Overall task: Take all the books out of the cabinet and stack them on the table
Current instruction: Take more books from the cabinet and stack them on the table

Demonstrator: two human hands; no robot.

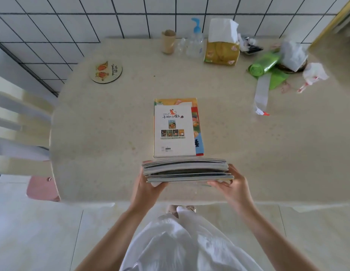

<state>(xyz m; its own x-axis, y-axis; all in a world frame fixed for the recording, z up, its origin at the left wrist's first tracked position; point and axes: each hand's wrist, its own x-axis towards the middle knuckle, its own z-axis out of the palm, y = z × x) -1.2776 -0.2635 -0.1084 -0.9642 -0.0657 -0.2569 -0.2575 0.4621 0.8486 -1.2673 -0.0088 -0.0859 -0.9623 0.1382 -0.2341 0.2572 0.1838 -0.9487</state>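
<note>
I hold a bundle of several thin books [186, 170] flat above the near edge of the beige table [103, 133], page edges facing me. My left hand [147, 187] grips the bundle's left end from below. At the right end my right hand [231, 182] does the same, fingers curled under it. Just beyond the bundle, a stack of books [177, 128] lies on the table, a white-covered one with a red dog on top and colourful larger ones beneath. The cabinet is out of view.
At the table's back stand a paper cup [168, 42], a clear pump bottle [195, 42] and a yellow tissue box [222, 49]. A round coaster [106, 71] lies at back left, a green bag roll [265, 64] and wrappers at back right. A chair [19, 132] stands left.
</note>
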